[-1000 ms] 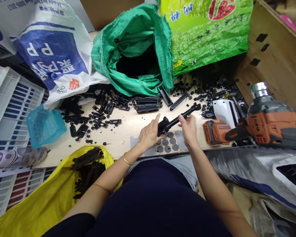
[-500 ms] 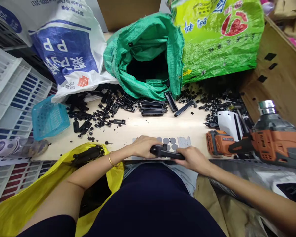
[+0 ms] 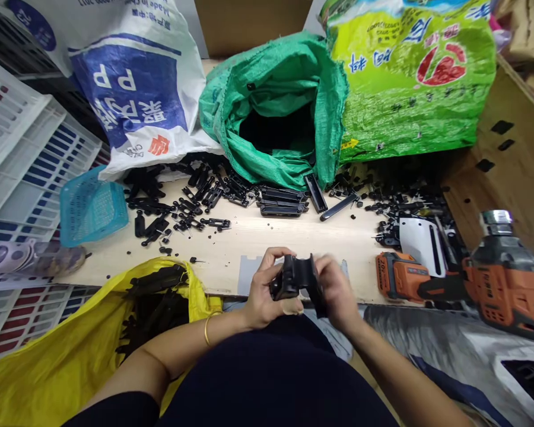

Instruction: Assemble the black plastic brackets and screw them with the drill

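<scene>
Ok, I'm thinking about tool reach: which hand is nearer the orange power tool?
Right. The right hand is at the black part's right side, left of the orange power tool; the left hand grips that part's other side, farther left.

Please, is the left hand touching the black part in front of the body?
Touching: the head view shows the left hand gripping the left end of the black part between fingers and thumb.
</scene>
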### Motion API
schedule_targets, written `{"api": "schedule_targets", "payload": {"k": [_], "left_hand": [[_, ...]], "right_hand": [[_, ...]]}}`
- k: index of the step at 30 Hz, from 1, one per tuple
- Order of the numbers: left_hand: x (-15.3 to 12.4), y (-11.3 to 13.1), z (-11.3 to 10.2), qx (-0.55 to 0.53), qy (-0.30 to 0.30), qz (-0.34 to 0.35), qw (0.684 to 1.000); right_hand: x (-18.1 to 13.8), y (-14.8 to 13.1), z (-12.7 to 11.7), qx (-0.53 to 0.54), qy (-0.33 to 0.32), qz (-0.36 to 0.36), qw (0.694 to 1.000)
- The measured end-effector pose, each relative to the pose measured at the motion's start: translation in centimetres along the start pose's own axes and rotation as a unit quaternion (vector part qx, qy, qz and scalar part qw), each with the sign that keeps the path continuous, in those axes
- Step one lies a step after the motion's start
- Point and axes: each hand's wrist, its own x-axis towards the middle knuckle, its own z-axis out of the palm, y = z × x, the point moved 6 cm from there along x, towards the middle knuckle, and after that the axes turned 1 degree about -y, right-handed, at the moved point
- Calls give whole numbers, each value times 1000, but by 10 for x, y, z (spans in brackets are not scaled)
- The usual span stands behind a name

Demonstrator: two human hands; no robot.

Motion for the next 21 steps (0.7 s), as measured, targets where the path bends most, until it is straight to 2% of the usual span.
{"api": "schedule_targets", "payload": {"k": [3, 6, 8, 10, 12, 14, 16, 18, 21], "left_hand": [[9, 4, 13, 66, 14, 97, 993], [20, -9, 23, 147, -22, 170, 974], [32, -31, 22, 213, -56, 191, 957], [48, -61, 16, 312, -78, 177, 930], [66, -92, 9, 426, -94, 145, 888], [82, -117, 7, 517, -121, 125, 838], [94, -132, 11, 571, -145, 115, 800], [103, -140, 18, 594, -161, 110, 781], [115, -141, 26, 598, -167, 105, 777]], "right_hand": [[22, 23, 2, -4, 84, -44, 995], [45, 61, 2, -56, 93, -18, 994], [62, 80, -18, -96, 133, 5, 986], [84, 87, -55, -150, 207, 7, 967], [109, 80, -92, -289, 284, -22, 914], [142, 73, -111, -427, 276, -52, 860], [174, 72, -118, -495, 230, -62, 836], [198, 71, -120, -517, 198, -57, 831], [209, 60, -124, -555, 186, -39, 810]]}}
